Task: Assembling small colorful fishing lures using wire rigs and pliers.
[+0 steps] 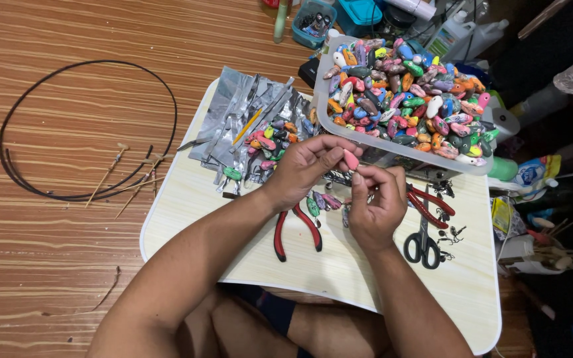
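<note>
Above the pale board (339,265), both hands (310,166) (376,205) pinching pink lure (351,159), tub (392,142) close behind

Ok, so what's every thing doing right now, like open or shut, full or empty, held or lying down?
Pink lure: held in left hand, right hand touching it.
Tub: open, piled full with coloured lures.
Red pliers: lying, handles spread.
Scissors: lying shut.
Wire hoop: lying coiled on the floor.
Foil strips: loose, crumpled.
</note>
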